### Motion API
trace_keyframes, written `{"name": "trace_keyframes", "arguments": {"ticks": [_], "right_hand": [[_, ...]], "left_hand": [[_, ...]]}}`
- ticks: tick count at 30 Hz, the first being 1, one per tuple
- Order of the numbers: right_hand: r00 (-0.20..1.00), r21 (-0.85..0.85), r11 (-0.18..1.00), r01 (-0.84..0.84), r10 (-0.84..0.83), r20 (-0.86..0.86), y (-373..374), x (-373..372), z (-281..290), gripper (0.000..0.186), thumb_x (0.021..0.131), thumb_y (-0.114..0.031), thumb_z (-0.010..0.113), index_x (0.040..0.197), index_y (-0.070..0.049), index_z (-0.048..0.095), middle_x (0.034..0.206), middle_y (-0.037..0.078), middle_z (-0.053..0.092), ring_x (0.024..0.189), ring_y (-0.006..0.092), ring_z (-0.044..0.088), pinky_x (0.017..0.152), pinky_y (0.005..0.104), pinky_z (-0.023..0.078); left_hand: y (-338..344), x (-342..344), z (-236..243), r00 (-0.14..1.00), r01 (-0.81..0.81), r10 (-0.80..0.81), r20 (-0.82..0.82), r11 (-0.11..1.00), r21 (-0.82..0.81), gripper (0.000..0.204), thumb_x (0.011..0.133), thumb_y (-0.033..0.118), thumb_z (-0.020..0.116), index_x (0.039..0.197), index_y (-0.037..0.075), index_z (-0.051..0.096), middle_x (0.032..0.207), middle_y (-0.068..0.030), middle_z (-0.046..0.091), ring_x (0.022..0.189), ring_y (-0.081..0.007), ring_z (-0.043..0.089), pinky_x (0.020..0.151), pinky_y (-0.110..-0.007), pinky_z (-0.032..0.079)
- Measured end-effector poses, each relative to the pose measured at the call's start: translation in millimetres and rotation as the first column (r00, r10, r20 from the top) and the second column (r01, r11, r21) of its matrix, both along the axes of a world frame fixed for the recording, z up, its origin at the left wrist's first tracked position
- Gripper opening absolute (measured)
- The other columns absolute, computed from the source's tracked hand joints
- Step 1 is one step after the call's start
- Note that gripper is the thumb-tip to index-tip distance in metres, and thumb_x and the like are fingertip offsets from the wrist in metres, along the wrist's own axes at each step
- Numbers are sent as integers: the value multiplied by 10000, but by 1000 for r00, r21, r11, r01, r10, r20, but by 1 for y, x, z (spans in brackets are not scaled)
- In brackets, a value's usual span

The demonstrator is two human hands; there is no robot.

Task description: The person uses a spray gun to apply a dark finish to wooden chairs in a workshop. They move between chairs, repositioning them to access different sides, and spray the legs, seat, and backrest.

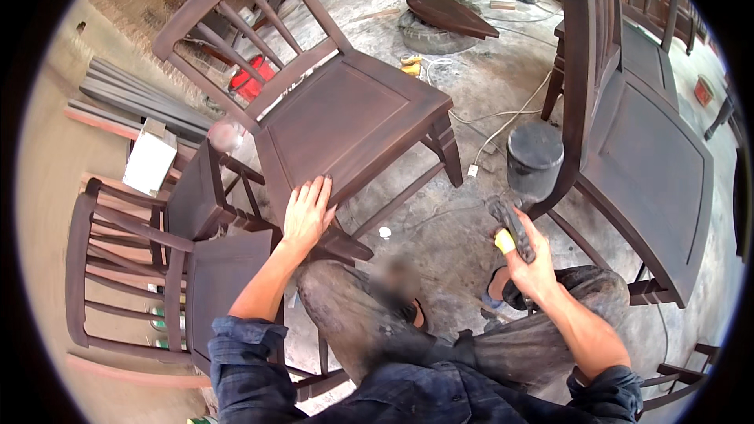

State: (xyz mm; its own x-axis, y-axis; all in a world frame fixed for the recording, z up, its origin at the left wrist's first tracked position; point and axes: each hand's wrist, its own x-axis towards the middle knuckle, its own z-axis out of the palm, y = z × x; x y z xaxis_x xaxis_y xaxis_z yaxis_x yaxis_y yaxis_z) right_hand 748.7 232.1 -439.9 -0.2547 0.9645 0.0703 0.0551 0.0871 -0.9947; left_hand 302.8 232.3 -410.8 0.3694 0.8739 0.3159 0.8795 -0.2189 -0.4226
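Note:
A dark brown wooden chair point(338, 114) with a slatted back stands tilted in front of me. My left hand point(308, 210) lies on the near edge of its seat, fingers stretched out and together. My right hand point(534, 263) is raised over my right knee, apart from the chair. Its fingers are wrapped round a dark, grimy wad point(510, 226) that looks like a folded rag; the exact kind is unclear. Something bright yellow point(504, 241) shows at one finger of that hand. Just beyond it stands a dark grey bucket point(536, 161).
More dark chairs stand close by: one at left point(228, 267), another at right point(644, 165). A dark wooden panel point(448, 12) rests on a tyre point(432, 38) farther off. A yellow power tool point(411, 65) and white cable point(503, 127) lie on the concrete floor. Grey boards point(145, 98) lean at left.

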Motion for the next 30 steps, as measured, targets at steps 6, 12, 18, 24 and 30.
{"name": "trace_keyframes", "arguments": {"ticks": [6, 12, 18, 24, 30], "right_hand": [[992, 209, 975, -75, 52, 115, -19, -14, -7, 522, 832, 53, 656, 1341, 50, 543, 1342, 202, 622, 1254, 251, 605, 1030, 323, 450], [993, 6, 1000, -29, 28, 111, -25, -39, -19, 560, 824, 71, 620, 1375, 17, 533, 1250, 209, 664, 1177, 190, 630, 971, 309, 479], [991, 81, 997, -20, 8, 136, -19, -54, -58, 545, 859, 46, 582, 1399, 26, 513, 1308, 204, 639, 1266, 217, 566, 1046, 317, 426], [999, 4, 999, -39, 39, 24, -19, -64, -77, 548, 879, 33, 582, 1420, 18, 497, 1297, 165, 636, 1218, 193, 579, 1064, 316, 410], [990, 166, 986, 3, -26, 136, 19, -109, -78, 538, 918, 6, 585, 1444, -9, 477, 1038, 77, 670, 896, 123, 625, 786, 269, 492]], "left_hand": [[29, -34, -7, 998, 62, -62, 27, 998, 10, 769, 733, 265, 804, 1406, 40, 507, 1320, -132, 569, 1178, -302, 538, 965, -464, 439], [75, -59, -13, 999, -12, 9, 44, 996, 85, 727, 752, 270, 807, 1406, 104, 537, 1341, -63, 589, 1182, -263, 549, 941, -440, 437], [101, -57, -3, 830, -537, 516, 210, 842, 51, 796, 839, 384, 763, 1522, 202, 397, 1533, -138, 420, 1376, -356, 420, 1081, -566, 362], [-6, 9, 40, 638, -104, 309, 705, 942, -319, 578, 949, 385, 643, 1345, -30, 571, 1344, -257, 597, 1271, -379, 568, 1088, -444, 435], [-205, 135, 49, 905, 52, 102, 413, 938, -344, 361, 868, 257, 705, 1164, 53, 668, 1212, -140, 640, 1276, -348, 512, 1134, -542, 340]]}}
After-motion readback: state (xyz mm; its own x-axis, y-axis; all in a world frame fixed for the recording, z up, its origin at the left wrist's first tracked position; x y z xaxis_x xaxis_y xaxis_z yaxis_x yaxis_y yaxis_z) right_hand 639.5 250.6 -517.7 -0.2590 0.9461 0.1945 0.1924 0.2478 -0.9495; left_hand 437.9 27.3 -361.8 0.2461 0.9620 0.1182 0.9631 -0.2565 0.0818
